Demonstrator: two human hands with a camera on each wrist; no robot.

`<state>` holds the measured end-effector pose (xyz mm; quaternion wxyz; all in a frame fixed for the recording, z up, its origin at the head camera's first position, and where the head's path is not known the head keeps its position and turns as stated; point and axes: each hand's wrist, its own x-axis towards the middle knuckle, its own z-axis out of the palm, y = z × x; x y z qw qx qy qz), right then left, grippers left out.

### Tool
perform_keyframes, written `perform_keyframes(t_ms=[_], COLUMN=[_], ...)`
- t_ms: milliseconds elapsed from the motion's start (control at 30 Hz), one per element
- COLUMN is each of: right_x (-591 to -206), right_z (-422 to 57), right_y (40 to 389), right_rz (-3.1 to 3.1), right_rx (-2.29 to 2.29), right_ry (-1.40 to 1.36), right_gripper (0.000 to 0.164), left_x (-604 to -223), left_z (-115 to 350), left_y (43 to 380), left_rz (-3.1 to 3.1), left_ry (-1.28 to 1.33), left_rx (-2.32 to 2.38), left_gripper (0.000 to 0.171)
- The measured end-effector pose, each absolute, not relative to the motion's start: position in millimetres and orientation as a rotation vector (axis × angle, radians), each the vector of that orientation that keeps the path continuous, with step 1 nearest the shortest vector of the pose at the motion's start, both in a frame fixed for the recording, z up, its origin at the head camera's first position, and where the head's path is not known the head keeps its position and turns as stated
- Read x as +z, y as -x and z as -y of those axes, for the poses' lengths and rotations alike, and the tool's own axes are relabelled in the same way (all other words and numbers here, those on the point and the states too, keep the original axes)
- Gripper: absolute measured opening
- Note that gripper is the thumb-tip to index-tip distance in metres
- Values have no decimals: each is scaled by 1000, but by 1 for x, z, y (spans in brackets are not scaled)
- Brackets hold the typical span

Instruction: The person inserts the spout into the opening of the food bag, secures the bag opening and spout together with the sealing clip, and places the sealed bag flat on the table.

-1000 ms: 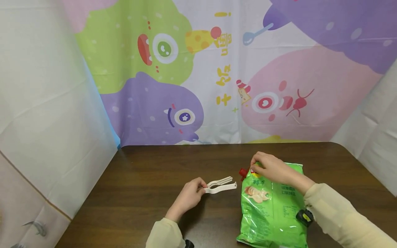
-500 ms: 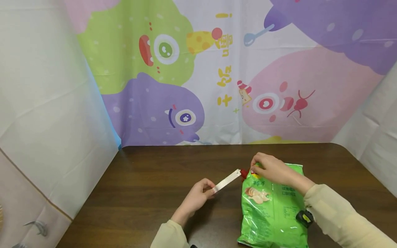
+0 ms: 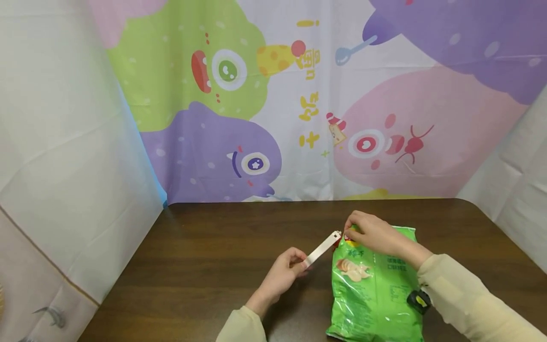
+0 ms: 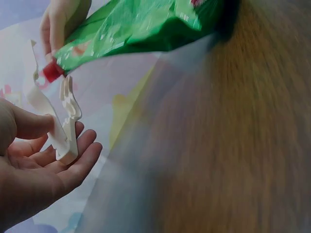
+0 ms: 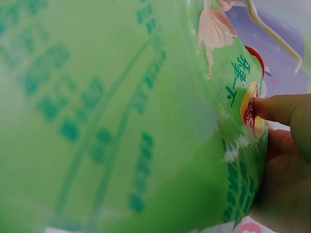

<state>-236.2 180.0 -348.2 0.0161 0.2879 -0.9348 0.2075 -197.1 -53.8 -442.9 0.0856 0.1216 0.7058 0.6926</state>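
My left hand [image 3: 279,275] pinches one end of a white bag clip [image 3: 322,249], thumb on one arm and fingers under the hinge end. In the left wrist view the clip's two arms stand apart, with the red tip [image 4: 52,72] of a green chip bag [image 3: 372,299] between them. The bag's printed back faces up, and its rolled or folded top corner points left toward the clip. My right hand [image 3: 376,232] pinches that corner, thumb on the yellow and red logo [image 5: 251,110] in the right wrist view.
Both hands work over a dark brown wooden table [image 3: 205,247]. Behind it hangs a cartoon-printed curtain [image 3: 316,180], with white cloth [image 3: 77,118] at the sides. A black wrist camera [image 3: 419,301] sits close to the bag's right edge.
My left hand has moved right and a little up, turning the clip and bringing its free end to the bag's red tip. My right hand has stayed on the bag's corner.
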Motion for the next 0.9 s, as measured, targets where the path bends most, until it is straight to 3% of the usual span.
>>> perform_keyframes(t_ms=[800,900], right_x=[-352,-353], right_z=[-174,-173], right_y=[242,244], right_rz=[2796,2788], right_rx=[698,717], right_ry=[-881,-891], right_gripper=[2,8], left_x=[-435,-434], left_z=[19,16], left_y=[196,196], left_rz=[-2111,-2136], left_ry=[-363,-350], left_rx=[2177,2169], left_gripper=[10,10])
